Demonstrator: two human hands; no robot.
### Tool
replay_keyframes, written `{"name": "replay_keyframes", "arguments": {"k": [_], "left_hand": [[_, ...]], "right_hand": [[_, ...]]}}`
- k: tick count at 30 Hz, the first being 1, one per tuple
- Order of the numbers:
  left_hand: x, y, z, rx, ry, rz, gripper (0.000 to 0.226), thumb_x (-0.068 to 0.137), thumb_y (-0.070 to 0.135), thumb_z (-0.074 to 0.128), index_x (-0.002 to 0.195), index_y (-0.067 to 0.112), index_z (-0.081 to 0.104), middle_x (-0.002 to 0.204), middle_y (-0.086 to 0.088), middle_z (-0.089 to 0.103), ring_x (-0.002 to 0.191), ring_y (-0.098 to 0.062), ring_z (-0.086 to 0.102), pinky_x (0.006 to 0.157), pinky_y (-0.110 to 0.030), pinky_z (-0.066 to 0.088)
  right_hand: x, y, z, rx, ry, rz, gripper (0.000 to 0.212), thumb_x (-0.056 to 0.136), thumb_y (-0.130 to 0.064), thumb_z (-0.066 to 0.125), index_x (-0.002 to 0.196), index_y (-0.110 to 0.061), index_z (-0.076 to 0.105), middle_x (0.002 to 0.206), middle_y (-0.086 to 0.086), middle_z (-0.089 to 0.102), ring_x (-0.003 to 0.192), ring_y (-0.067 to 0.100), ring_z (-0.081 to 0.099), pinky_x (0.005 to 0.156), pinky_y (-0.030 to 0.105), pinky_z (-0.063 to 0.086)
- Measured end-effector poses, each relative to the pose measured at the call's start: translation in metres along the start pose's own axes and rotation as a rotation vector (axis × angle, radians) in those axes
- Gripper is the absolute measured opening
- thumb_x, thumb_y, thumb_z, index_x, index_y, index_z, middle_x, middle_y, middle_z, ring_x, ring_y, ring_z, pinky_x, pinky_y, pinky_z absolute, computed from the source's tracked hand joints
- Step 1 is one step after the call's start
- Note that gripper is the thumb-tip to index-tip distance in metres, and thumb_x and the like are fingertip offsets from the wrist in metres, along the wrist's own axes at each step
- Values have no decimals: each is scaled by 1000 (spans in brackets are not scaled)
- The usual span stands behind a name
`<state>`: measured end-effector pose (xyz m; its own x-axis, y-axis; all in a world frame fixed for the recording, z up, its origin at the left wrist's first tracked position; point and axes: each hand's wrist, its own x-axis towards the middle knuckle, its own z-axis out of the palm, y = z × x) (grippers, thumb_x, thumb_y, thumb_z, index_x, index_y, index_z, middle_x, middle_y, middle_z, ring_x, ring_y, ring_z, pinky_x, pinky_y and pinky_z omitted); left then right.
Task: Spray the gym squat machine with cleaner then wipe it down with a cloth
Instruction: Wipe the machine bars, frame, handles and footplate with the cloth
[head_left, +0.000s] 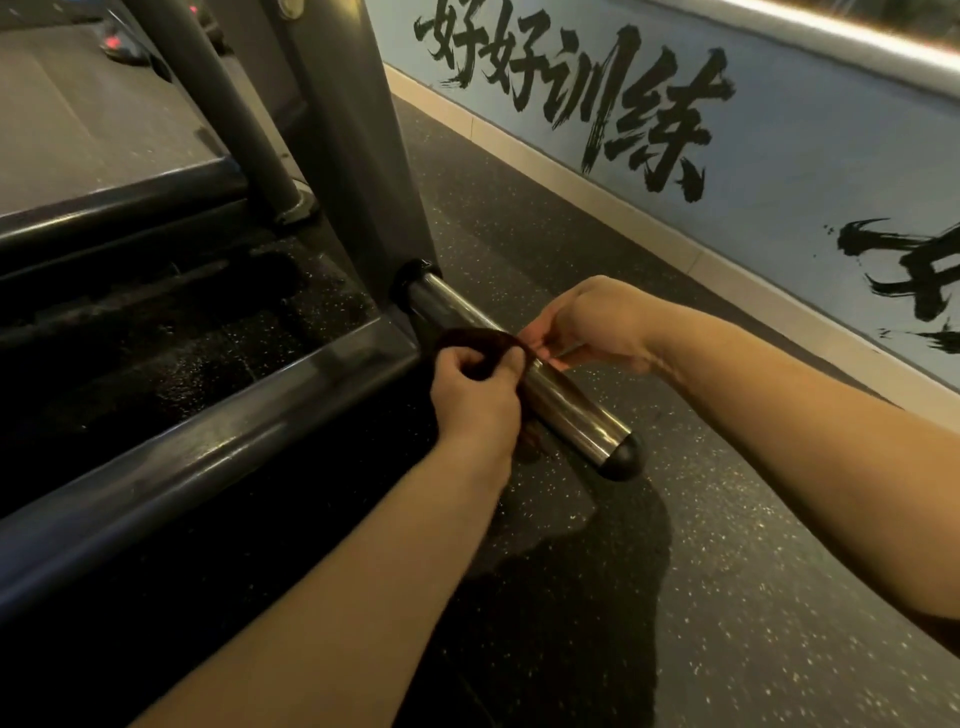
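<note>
I pinch the cloth (475, 340) with left hand (475, 389) and right hand (589, 325), looped over the steel bar (569, 410) to wipe all round.

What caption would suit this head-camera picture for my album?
Left hand and right hand hold a dark cloth draped over the squat machine's chrome peg.

Head view: single wide-angle camera.
Looks forward and down onto the steel peg (566, 410) at close range; wall (779, 156) beyond the peg, floor (701, 545) beneath it, machine frame (208, 457) left of it.
</note>
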<state>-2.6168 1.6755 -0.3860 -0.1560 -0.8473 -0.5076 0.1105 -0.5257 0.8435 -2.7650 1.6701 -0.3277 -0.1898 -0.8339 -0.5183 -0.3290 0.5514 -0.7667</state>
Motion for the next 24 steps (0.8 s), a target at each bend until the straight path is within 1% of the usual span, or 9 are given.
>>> {"name": "replay_keyframes", "arguments": {"k": [3,7,11,13,15,17,19,21,24], "left_hand": [[-32,-26,13,-7,-57,-6,30,93,26,74,116,33,55,130,0,56,110,-19,63,70,-22,53],[-63,-50,23,10,-126,-62,30,90,26,77,100,39,52,133,-1,54,112,-23,64,73,-23,60],[-69,-49,12,94,-161,-68,27,92,25,76,112,30,58,124,-1,64,102,-16,67,53,-12,50],[-69,-43,-7,132,-176,-63,29,94,26,74,119,25,59,118,1,66,99,-10,64,57,-13,45],[-66,-35,-35,171,-173,-52,32,94,30,74,122,26,58,115,3,65,100,-11,62,69,-18,46],[-58,-23,-69,205,-136,-46,34,94,36,73,123,30,57,114,3,66,101,-15,64,86,-31,53],[-49,-7,-105,231,-70,-43,32,93,41,72,119,30,58,113,1,69,100,-19,68,95,-43,55],[-41,8,-143,263,-24,-8,27,93,44,72,112,30,60,108,0,73,96,-21,72,92,-46,58],[-36,22,-203,292,16,57,29,93,45,71,112,25,63,100,-2,75,88,-21,76,82,-46,63]], "right_hand": [[-1,6,3,17,47,-13,30,98,8,47,100,4,76,103,24,72,93,28,65,96,43,58],[-6,9,4,-48,85,-31,29,98,6,51,99,-2,79,107,15,78,104,28,74,98,44,59],[-24,7,10,-169,123,-72,31,97,2,55,93,-13,82,104,4,79,101,18,74,99,42,58],[-37,2,20,-229,178,-125,33,98,-3,56,92,-22,82,105,0,77,102,15,70,97,39,57],[-51,-6,36,-219,210,-179,32,98,-6,55,99,-27,79,111,-3,71,105,12,65,83,29,53],[-64,-15,59,-187,210,-243,31,98,-8,55,105,-30,77,115,-7,67,103,10,64,71,21,49],[-72,-26,86,-186,208,-316,32,100,-9,55,114,-31,75,117,-12,64,101,9,66,64,14,51],[-74,-39,114,-185,135,-338,38,100,-6,54,126,-28,70,120,-12,63,104,8,65,70,16,55],[-63,-53,166,-68,-89,-214,58,91,8,52,140,-23,60,133,0,62,112,13,62,83,25,56]]}}
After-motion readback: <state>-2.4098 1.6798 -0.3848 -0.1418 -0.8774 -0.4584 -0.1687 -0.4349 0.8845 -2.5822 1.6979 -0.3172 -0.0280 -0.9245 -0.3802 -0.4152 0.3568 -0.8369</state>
